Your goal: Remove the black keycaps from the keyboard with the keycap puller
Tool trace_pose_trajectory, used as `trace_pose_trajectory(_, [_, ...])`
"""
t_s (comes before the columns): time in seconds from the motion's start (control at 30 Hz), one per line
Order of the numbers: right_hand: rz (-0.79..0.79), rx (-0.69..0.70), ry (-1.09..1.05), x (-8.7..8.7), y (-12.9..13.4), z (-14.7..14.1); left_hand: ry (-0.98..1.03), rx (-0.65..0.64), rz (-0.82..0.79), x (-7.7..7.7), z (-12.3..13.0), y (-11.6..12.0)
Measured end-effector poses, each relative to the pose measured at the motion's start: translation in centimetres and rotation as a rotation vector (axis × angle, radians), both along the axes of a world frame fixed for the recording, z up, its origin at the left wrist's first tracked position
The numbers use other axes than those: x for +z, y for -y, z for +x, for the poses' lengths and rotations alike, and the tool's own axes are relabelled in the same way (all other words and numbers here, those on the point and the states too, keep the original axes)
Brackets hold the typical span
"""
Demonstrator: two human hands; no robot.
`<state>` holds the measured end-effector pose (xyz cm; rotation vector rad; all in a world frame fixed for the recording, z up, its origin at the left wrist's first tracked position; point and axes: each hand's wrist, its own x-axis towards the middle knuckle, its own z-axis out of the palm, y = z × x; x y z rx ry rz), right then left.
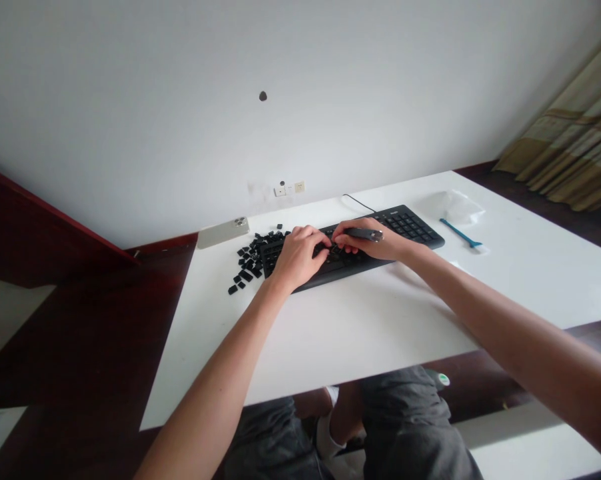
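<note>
A black keyboard [411, 225] lies at a slant on the white table, its right-hand keys in plain sight. My right hand [363, 239] is closed around a dark pen-shaped tool [364, 234] with a shiny end; its working tip is hidden by my fingers, down at the keyboard's middle. Across the left part of the keyboard rests my left hand [303, 253], thumb and forefinger apart and reaching toward the right fingertips. Nothing shows in its grip. Loose black keycaps [253, 257] are scattered in a pile beside the keyboard's left end.
Behind the keycaps, a phone [223, 233] lies near the table's back edge. A blue brush-like tool [460, 233] and a clear plastic bag [458, 205] are on the right. The keyboard cable [359, 202] runs toward the wall. The white table [350, 327] ends above my knees.
</note>
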<state>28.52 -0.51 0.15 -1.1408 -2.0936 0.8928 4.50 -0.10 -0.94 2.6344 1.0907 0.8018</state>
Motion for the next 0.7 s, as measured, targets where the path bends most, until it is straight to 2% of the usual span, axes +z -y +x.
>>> trace_pose_trajectory(0.1, [-0.040, 0.072, 0.103, 1.3, -1.2, 0.4, 0.043, 0.031, 0.001, 0.0, -0.7, -0.5])
trace_pose_trajectory(0.2, [-0.078, 0.148, 0.074, 1.9, -2.6, 0.7, 0.020, 0.038, -0.030, -0.1, -1.1, -0.7])
trace_pose_trajectory(0.37, [-0.119, 0.196, 0.125, 1.3, -4.8, 0.7, -0.038, -0.064, -0.107, 0.0, -0.8, -0.1])
trace_pose_trajectory(0.47, [-0.106, 0.227, 0.162, 0.8, -5.1, 0.7, -0.071, -0.070, -0.127, 0.3, -0.4, 0.3])
trace_pose_trajectory(0.53, [-0.056, 0.168, 0.128, 0.6, -4.8, 0.7, -0.099, -0.062, -0.120, 0.4, -0.2, 0.5])
trace_pose_trajectory(0.63, [0.094, -0.012, 0.014, 0.3, -3.9, 0.8, -0.127, -0.048, -0.088, 0.5, 0.1, 0.7])
trace_pose_trajectory(0.7, [0.127, -0.026, -0.009, 0.2, -3.5, 1.0, -0.152, -0.036, -0.062, 0.6, 0.2, 0.8])
